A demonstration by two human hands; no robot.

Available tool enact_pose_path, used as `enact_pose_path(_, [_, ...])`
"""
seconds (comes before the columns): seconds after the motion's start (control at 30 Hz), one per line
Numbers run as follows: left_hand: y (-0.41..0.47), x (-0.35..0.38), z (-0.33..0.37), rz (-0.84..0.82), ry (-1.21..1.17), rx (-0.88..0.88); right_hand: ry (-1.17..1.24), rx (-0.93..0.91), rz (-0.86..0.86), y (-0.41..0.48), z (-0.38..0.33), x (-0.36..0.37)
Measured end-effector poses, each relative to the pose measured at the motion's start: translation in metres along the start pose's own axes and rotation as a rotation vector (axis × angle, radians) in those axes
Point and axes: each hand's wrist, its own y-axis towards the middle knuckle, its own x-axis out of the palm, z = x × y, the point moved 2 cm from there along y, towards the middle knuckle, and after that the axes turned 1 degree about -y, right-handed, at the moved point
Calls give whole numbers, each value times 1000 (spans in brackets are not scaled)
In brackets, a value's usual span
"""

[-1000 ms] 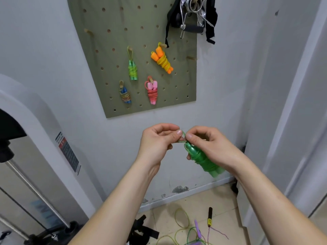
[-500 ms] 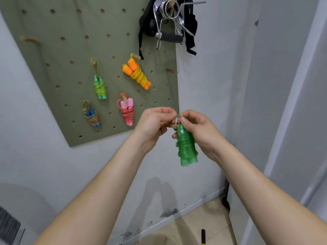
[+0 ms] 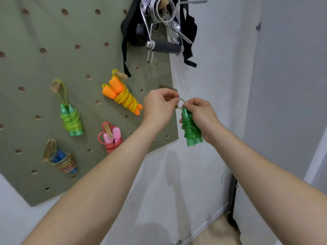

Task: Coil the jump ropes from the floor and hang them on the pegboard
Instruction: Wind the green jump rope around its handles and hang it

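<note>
Pegboard (image 3: 88, 32) was olive green, patterned with a regular grid of dark round holes; its pegs were pale tan wood.

Dark green rope (image 3: 192, 129), just off the pegboard's right edge: handles and cord were the same green.

Ropes on the pegboard:
- Centre: orange rope (image 3: 122, 96) carried yellow cord.
- Left of centre: light green rope (image 3: 71, 119) had lime cord.
- Lower centre: pink rope (image 3: 111, 138) had red cord.
- Lower left: blue rope (image 3: 63, 162) had multicoloured cord.

At the pegboard's top right hung black straps (image 3: 190, 32), chrome clips (image 3: 153, 9) and a grey grip (image 3: 166, 47).

Wall (image 3: 212, 76) behind the pegboard was white.
</note>
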Motion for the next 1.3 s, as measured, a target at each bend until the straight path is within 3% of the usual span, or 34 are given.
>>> enact_pose_path(0.17, [44,17,-22,-66,183,89,-52,-6,99,49,14,8])
enact_pose_path(0.4, [80,27,-42,-87,232,143,-65,-33,222,98,28,22])
enact_pose_path(0.7, [96,32,-47,-118,181,239,406,38,94,116,44,24])
enact_pose_path(1.0, [123,28,-75,-2,260,169,-64,-77,311,124,49,37])
enact_pose_path(1.07, [130,27,-77,30,330,186,-79,-90,263,120,56,40])
enact_pose_path(1.2, [137,27,-82,68,545,246,-211,-30,-42,115,66,51])
enact_pose_path(1.3, [137,26,-83,77,623,250,-256,-11,-174,111,67,51])
